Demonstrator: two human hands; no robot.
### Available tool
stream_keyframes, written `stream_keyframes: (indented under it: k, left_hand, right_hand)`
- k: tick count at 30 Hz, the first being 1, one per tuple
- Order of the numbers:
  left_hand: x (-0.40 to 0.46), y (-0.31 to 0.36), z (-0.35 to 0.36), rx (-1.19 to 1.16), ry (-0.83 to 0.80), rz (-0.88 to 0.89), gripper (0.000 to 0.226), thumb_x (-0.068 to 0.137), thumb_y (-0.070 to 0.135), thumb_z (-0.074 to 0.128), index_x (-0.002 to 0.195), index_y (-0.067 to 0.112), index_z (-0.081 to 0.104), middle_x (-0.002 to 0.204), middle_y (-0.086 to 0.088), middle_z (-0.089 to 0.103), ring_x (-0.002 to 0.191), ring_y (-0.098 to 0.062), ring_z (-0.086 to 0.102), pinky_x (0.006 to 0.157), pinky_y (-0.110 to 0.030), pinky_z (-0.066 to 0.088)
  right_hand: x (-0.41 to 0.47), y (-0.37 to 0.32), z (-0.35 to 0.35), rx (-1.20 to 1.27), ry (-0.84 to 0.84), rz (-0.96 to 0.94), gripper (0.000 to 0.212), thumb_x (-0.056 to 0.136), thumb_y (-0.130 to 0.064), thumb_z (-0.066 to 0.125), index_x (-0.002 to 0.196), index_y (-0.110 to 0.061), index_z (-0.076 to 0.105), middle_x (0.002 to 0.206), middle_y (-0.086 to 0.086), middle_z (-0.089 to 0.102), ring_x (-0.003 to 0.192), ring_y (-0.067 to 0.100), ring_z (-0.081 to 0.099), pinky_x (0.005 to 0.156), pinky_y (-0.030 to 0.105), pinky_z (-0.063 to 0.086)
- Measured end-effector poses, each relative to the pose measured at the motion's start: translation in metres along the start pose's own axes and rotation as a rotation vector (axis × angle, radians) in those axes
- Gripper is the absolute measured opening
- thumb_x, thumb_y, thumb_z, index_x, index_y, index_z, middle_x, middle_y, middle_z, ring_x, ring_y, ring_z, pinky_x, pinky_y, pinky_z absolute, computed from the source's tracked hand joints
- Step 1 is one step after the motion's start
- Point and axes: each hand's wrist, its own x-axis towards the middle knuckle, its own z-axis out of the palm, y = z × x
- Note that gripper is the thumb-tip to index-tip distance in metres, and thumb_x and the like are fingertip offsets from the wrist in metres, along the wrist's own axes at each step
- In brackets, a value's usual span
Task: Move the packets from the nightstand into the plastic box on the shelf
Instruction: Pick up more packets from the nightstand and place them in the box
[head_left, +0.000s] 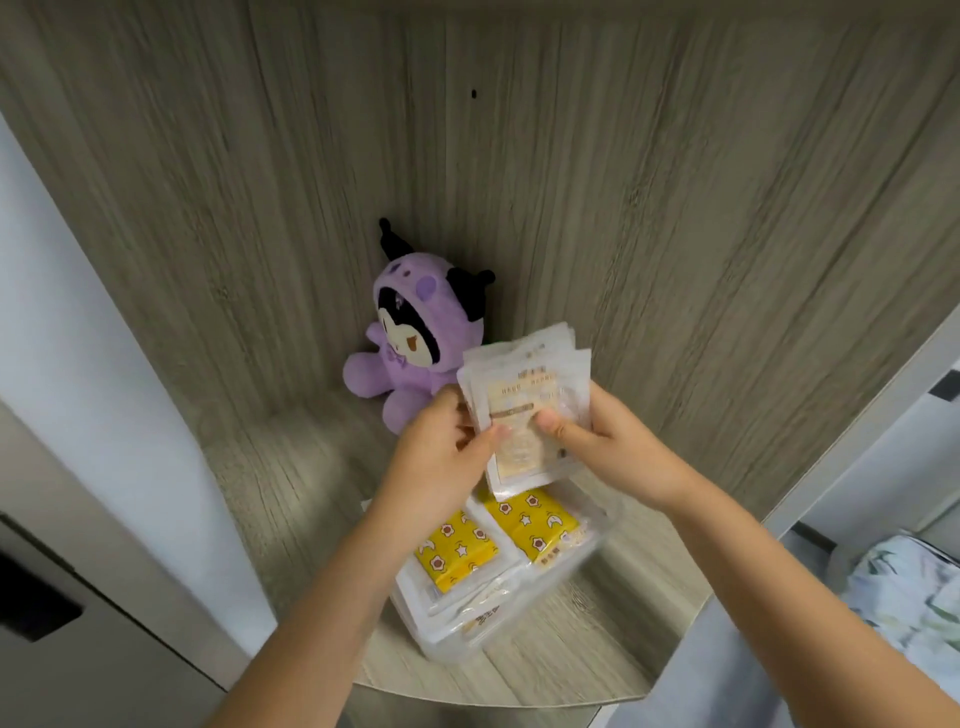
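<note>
Two bare forearms enter from the bottom edge, no sleeves visible, nothing worn on either wrist. Left hand (441, 457) and right hand (597, 441): no rings, watch, bracelet or gloves (as far as the visible sides show). Thumbnails short, unpainted. Rest of the body out of view.

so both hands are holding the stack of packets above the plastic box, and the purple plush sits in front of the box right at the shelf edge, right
Not quite. The head view shows the purple plush sitting behind the plastic box, back in the corner of the shelf, not at its front edge. The rest holds: the left hand and right hand both hold the stack of packets above the box.
</note>
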Motion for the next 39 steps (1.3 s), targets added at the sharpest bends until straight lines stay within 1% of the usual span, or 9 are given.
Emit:
stream_keyframes:
  k: [4, 8, 12, 18, 25, 29, 31, 35, 39]
  left_hand:
    - [-0.007, 0.009, -0.005, -0.299, -0.168, -0.296, 0.02, 0.088, 0.009, 0.066, 0.108, 0.01, 0.064, 0.096, -0.005, 0.074, 0.077, -0.012, 0.074, 0.063, -0.023, 0.06]
    - [-0.011, -0.006, 0.002, 0.007, -0.13, -0.379, 0.02, 0.088, 0.019, 0.069, 0.101, 0.005, 0.071, 0.083, -0.005, 0.074, 0.066, -0.013, 0.072, 0.066, -0.033, 0.062]
    - [-0.01, -0.008, -0.007, 0.556, 0.133, -0.033, 0.047, 0.084, 0.04, 0.069, 0.12, 0.011, 0.06, 0.115, 0.0, 0.067, 0.108, -0.016, 0.06, 0.083, -0.021, 0.042]
    - [-0.006, -0.028, 0.009, 0.488, -0.24, 0.04, 0.107, 0.069, 0.061, 0.072, 0.153, 0.029, 0.013, 0.158, 0.01, 0.014, 0.144, -0.006, 0.015, 0.113, -0.024, 0.02]
    - [-0.003, -0.038, 0.007, 0.545, -0.27, 0.015, 0.103, 0.067, 0.064, 0.072, 0.15, 0.024, 0.026, 0.149, 0.011, 0.028, 0.139, -0.006, 0.026, 0.109, -0.019, 0.026]
    - [-0.006, -0.041, 0.005, 0.587, -0.315, 0.03, 0.107, 0.071, 0.069, 0.064, 0.154, 0.025, 0.013, 0.16, 0.013, 0.008, 0.148, -0.008, 0.005, 0.12, -0.032, 0.018]
    - [-0.007, -0.042, 0.003, 0.541, -0.306, 0.053, 0.1, 0.076, 0.064, 0.063, 0.154, 0.024, 0.014, 0.159, 0.016, 0.004, 0.147, -0.004, 0.004, 0.12, -0.028, 0.016]
    - [-0.006, -0.035, -0.002, 0.439, -0.042, 0.124, 0.061, 0.09, 0.049, 0.055, 0.142, 0.02, 0.044, 0.139, 0.012, 0.042, 0.131, -0.005, 0.038, 0.105, -0.023, 0.034]
    - [-0.005, -0.031, -0.016, 0.496, 0.069, 0.109, 0.036, 0.094, 0.037, 0.055, 0.123, 0.018, 0.063, 0.115, 0.004, 0.065, 0.103, -0.01, 0.06, 0.08, -0.02, 0.044]
  right_hand:
    - [-0.002, -0.015, -0.016, 0.16, -0.187, 0.262, 0.024, 0.095, -0.023, 0.054, 0.117, -0.016, 0.06, 0.107, 0.0, 0.074, 0.097, 0.016, 0.071, 0.075, 0.024, 0.057]
    - [-0.004, 0.006, -0.005, 0.058, -0.18, 0.41, 0.017, 0.092, -0.027, 0.061, 0.103, -0.014, 0.065, 0.096, -0.001, 0.075, 0.088, 0.013, 0.071, 0.076, 0.023, 0.056]
    - [0.0, 0.012, -0.003, 0.065, -0.155, 0.51, 0.025, 0.088, -0.033, 0.065, 0.106, -0.015, 0.067, 0.1, -0.002, 0.075, 0.09, 0.011, 0.072, 0.076, 0.02, 0.056]
    - [0.002, 0.011, -0.001, 0.039, -0.182, 0.519, 0.033, 0.088, -0.038, 0.065, 0.115, -0.017, 0.067, 0.106, -0.005, 0.074, 0.093, 0.008, 0.071, 0.077, 0.019, 0.053]
    - [-0.005, 0.011, 0.016, -0.195, -0.1, 0.436, 0.027, 0.089, -0.042, 0.063, 0.094, -0.016, 0.062, 0.072, -0.018, 0.063, 0.065, -0.004, 0.056, 0.067, 0.013, 0.044]
    - [-0.011, 0.008, 0.018, -0.269, -0.02, 0.355, 0.054, 0.085, -0.043, 0.067, 0.13, -0.018, 0.052, 0.121, -0.009, 0.062, 0.109, 0.007, 0.059, 0.1, 0.029, 0.046]
    - [-0.016, 0.002, 0.013, -0.42, 0.07, 0.34, 0.061, 0.086, -0.045, 0.064, 0.138, -0.017, 0.047, 0.128, -0.007, 0.054, 0.11, 0.008, 0.054, 0.095, 0.021, 0.042]
    - [-0.025, -0.009, 0.002, -0.563, 0.219, 0.32, 0.042, 0.083, -0.055, 0.061, 0.112, -0.026, 0.07, 0.104, -0.009, 0.07, 0.07, 0.002, 0.058, 0.061, 0.012, 0.042]
    - [-0.026, -0.012, 0.008, -0.621, 0.107, 0.449, 0.05, 0.073, -0.052, 0.076, 0.111, -0.022, 0.069, 0.097, -0.008, 0.067, 0.083, 0.006, 0.06, 0.062, 0.009, 0.04]
